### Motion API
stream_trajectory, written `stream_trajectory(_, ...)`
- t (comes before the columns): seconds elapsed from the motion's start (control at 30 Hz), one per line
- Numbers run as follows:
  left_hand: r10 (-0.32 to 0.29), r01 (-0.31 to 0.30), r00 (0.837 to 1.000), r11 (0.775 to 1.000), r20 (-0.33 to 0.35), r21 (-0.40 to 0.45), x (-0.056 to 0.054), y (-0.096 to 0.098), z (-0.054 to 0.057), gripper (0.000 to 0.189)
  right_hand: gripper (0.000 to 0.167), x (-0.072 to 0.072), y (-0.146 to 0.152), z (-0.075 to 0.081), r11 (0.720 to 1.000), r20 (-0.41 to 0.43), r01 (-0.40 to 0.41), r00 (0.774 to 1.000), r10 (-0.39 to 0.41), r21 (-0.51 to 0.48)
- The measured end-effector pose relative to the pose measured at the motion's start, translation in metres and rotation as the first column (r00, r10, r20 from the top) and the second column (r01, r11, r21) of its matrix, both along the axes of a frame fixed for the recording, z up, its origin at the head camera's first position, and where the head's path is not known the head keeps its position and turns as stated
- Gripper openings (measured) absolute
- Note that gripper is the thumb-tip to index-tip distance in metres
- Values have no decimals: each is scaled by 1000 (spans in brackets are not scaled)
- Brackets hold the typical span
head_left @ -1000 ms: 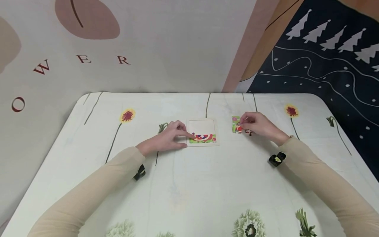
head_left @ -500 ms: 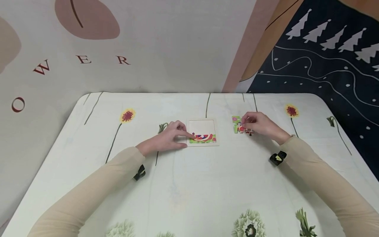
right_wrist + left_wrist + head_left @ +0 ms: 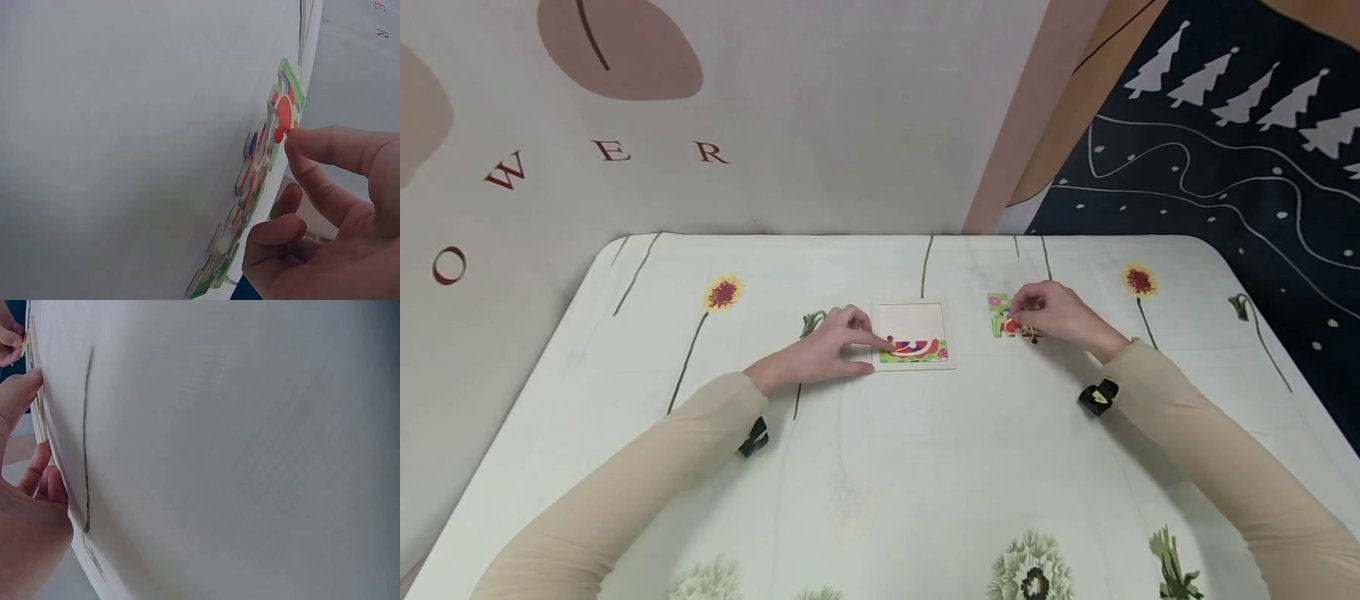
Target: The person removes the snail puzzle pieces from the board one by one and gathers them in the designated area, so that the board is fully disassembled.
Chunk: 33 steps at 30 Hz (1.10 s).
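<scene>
A square puzzle board (image 3: 951, 333) with a pale frame lies mid-table, its lower part filled with colourful puzzle pieces (image 3: 917, 352). My left hand (image 3: 831, 346) rests at the board's left side, its straight index finger on the pieces and its thumb at the lower left corner. To the right, my right hand (image 3: 1052, 317) pinches a red and green puzzle piece (image 3: 284, 112) between thumb and index finger, low among other loose pieces (image 3: 250, 169). The right wrist view shows its other fingers curled. The left wrist view has the left hand (image 3: 28, 462) beside the board's edge, fingers partly out of frame.
A white cloth with printed flowers (image 3: 723, 293) covers the table (image 3: 880, 467). Behind it stands a pale printed backdrop (image 3: 850, 125), with a dark panel (image 3: 1195, 158) of white trees at right. Loose pieces lie left of and beneath the right hand.
My right hand has shifted slightly to the right with the piece at its fingertips, then stayed nearly still. The left hand and the board have not moved.
</scene>
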<state>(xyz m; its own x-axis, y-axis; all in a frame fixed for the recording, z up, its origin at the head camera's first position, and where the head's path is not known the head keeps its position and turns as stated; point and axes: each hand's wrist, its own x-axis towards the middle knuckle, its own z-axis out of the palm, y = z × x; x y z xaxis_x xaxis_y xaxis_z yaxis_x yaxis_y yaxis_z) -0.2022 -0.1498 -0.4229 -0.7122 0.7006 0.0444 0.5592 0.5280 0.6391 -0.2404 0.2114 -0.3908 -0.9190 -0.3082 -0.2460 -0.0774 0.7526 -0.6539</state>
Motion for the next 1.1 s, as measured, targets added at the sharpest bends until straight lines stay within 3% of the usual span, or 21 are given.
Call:
stream_trajectory(0.67,7,-7,1000,1000,9,-9,0,0,1,34,13,-3,-3,-3,998,-21,-4,1000,5,66)
stream_trajectory(0.93,9,-9,1000,1000,-7,6,2,2,2,34,14,-2,0,-2,999,-52,-1,999,4,47)
stream_trajectory(1.1,13,-13,1000,999,-1,-36,3,3,6,35,15,-1,0,-2,1000,-39,-8,999,9,24)
